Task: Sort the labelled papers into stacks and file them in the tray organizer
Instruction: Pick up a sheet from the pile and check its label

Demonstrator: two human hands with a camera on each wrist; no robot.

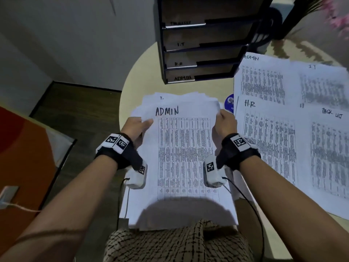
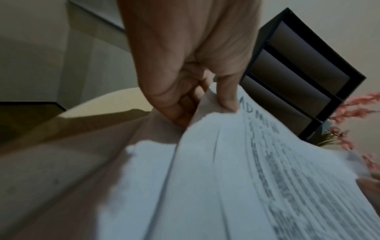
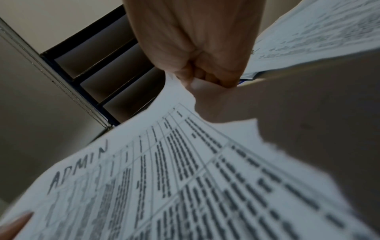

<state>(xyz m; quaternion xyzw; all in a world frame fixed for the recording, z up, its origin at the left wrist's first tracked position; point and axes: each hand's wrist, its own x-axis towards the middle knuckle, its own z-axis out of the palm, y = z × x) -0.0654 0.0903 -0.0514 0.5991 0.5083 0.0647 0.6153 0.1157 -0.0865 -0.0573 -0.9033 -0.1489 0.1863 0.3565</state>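
I hold a stack of printed papers (image 1: pixel 185 157) in front of me, its top sheet hand-labelled ADMIN. My left hand (image 1: pixel 138 125) grips the stack's left edge, thumb on top (image 2: pixel 227 95). At the right edge my right hand (image 1: pixel 224 121) pinches the top ADMIN sheet (image 3: pixel 185 170). A black tray organizer (image 1: pixel 204 48) stands behind, its tiers labelled ADMIN, H.R, I.T and one blurred label at the top. On the table to the right lie sorted piles: ADMIN (image 1: pixel 264 82), I.T (image 1: pixel 323 86), H.R (image 1: pixel 268 140) and TASK LIST (image 1: pixel 330 154).
The round pale table (image 1: pixel 136 86) carries everything. A blue disc (image 1: pixel 229 104) peeks out between the held stack and the H.R pile. Pink flowers (image 1: pixel 338 14) stand at the back right. An orange surface (image 1: pixel 22 152) and dark floor lie to the left.
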